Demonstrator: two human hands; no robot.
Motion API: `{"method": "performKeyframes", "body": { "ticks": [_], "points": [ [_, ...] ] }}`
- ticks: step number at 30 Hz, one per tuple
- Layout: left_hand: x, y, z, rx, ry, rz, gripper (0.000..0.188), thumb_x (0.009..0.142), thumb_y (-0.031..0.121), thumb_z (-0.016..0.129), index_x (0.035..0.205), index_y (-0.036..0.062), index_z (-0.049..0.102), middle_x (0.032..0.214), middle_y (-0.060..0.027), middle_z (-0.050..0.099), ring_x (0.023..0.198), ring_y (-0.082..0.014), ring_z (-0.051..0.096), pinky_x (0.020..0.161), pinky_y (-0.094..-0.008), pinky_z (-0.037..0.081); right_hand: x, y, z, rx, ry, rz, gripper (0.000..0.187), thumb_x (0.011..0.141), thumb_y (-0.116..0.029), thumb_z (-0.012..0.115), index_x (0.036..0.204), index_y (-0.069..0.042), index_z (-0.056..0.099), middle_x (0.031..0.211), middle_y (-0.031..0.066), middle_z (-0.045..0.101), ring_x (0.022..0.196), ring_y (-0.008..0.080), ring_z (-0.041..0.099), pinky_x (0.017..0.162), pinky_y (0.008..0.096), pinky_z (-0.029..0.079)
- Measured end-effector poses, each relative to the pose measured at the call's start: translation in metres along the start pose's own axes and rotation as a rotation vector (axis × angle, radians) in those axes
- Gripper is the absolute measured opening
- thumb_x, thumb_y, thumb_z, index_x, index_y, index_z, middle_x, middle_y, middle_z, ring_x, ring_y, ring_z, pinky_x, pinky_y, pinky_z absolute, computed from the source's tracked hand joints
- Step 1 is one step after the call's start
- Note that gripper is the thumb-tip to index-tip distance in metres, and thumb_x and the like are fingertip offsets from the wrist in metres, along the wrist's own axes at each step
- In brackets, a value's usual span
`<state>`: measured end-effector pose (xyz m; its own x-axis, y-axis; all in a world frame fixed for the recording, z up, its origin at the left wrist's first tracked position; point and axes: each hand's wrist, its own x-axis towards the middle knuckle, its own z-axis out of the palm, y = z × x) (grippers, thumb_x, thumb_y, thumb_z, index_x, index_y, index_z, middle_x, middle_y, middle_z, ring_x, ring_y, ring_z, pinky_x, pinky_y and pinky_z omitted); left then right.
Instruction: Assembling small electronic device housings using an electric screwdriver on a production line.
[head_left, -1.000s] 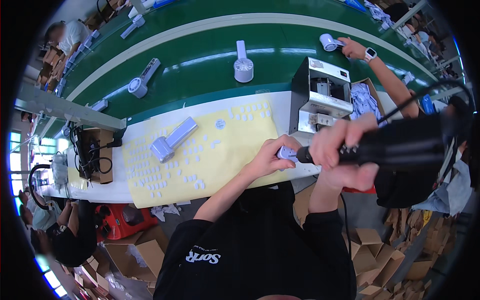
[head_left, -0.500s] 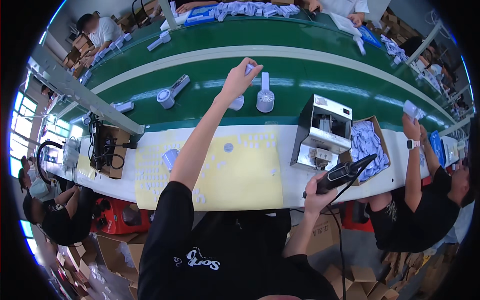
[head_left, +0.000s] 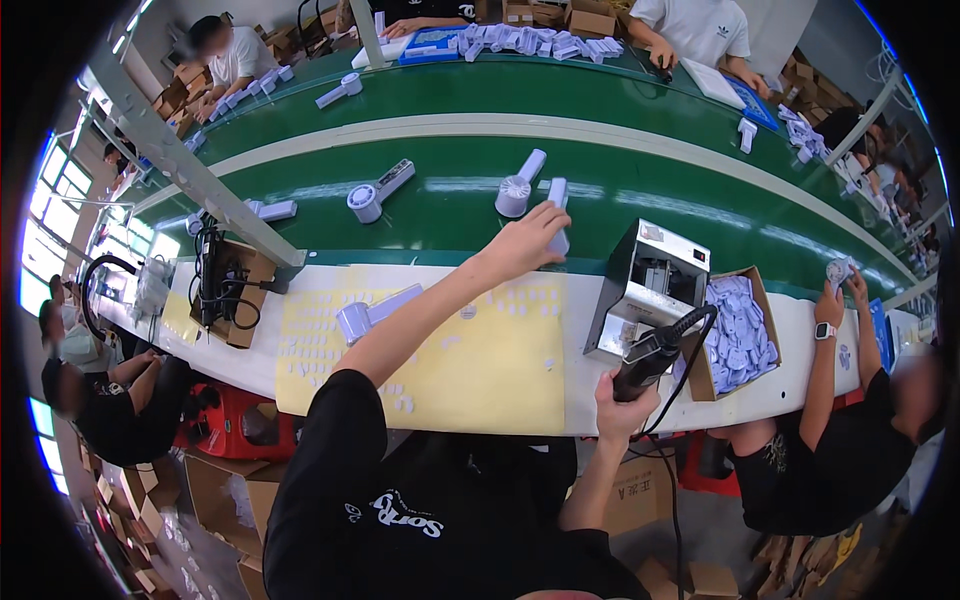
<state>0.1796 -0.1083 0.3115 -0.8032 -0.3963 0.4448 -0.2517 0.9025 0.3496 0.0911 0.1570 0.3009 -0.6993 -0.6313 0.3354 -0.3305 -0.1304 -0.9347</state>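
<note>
Black tool — in right hand

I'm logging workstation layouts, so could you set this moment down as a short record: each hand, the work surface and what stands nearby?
Left hand: fingers on a pale handheld device, over the green surface; firmness of grip unclear
Right hand: holding a black corded tool
Yellow sheet: bears small white pieces and a cylinder-headed device
Metal machine: on the white tabletop, right of the sheet
Cardboard box: beside the machine, filled with pale plastic parts
</note>
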Motion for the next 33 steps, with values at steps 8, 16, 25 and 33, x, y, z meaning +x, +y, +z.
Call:
{"method": "performKeyframes", "body": {
  "ticks": [8, 16, 25, 33],
  "points": [
    [-0.115, 0.060, -0.084, 0.238, -0.341, 0.077, 0.043, 0.069, 0.011, 0.068, 0.108, 0.0075, 0.050, 0.120, -0.0049, 0.048, 0.123, -0.0246, 0.038, 0.093, -0.0361, 0.043, 0.004, 0.005, 0.000, 0.062, 0.022, -0.029, 0.030, 0.073, -0.019, 0.070, 0.085, 0.000, 0.050, 0.071, 0.0030, 0.053, 0.061, 0.0104, 0.051, 0.059, 0.0233, 0.042],
    [-0.093, 0.006, -0.142, 0.152, -0.146, -0.225, 0.039, 0.076, 0.021, 0.066, 0.110, 0.0059, 0.053, 0.107, -0.0134, 0.058, 0.098, -0.0302, 0.054, 0.082, -0.0368, 0.043, 0.005, 0.000, -0.006, 0.025, 0.108, 0.017, 0.029, 0.074, -0.020, 0.070, 0.084, -0.001, 0.050, 0.070, 0.0022, 0.052, 0.061, 0.0098, 0.050, 0.057, 0.0232, 0.041],
    [-0.062, -0.185, -0.078, 0.619, -0.222, -0.614, 0.056, 0.083, 0.034, 0.058, 0.124, 0.0004, 0.041, 0.115, -0.0184, 0.054, 0.101, -0.0352, 0.054, 0.084, -0.0424, 0.045, 0.018, -0.011, -0.045, 0.101, 0.329, 0.048, 0.018, 0.071, -0.001, 0.070, 0.079, 0.001, 0.054, 0.068, 0.0013, 0.056, 0.061, 0.0072, 0.052, 0.057, 0.0213, 0.042],
    [-0.052, -0.130, -0.103, -0.059, 0.212, -0.408, 0.045, 0.076, 0.010, 0.065, 0.117, 0.0030, 0.047, 0.098, -0.0134, 0.059, 0.090, -0.0241, 0.058, 0.076, -0.0323, 0.046, 0.093, -0.009, -0.141, -0.796, 0.437, 0.155, 0.033, 0.071, -0.020, 0.072, 0.096, -0.001, 0.060, 0.068, 0.0124, 0.062, 0.062, 0.0208, 0.061, 0.055, 0.0288, 0.044]
  ]
}}
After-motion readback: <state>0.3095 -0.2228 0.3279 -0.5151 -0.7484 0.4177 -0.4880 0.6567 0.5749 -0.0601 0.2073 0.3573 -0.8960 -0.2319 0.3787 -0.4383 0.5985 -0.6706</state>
